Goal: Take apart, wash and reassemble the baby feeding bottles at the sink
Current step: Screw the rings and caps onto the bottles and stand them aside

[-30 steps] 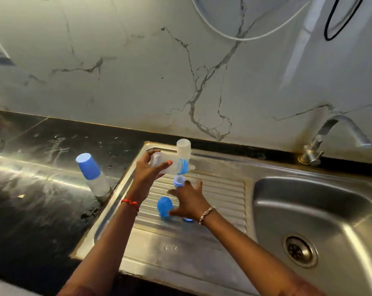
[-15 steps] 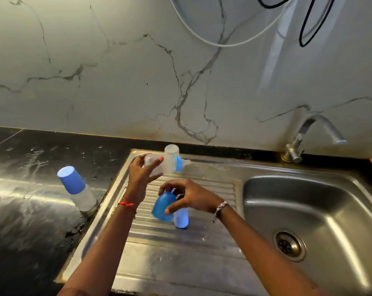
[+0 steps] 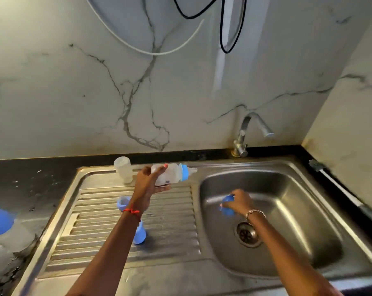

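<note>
- Four bottles are counted. A capless bottle (image 3: 172,173) with blue collar and teat is held level above the drainboard (image 3: 170,221), fingers of the left hand (image 3: 147,185) curled round it.
- One blue cap (image 3: 226,205), blurred, is gripped by the right hand (image 3: 240,201) over the basin (image 3: 298,210).
- One clear bottle (image 3: 123,169) stands at the drainboard's back edge.
- One bluish bottle (image 3: 139,235) is half hidden behind the left forearm.
- One blue-capped bottle (image 3: 1,223) stands on the counter (image 3: 31,178).
</note>
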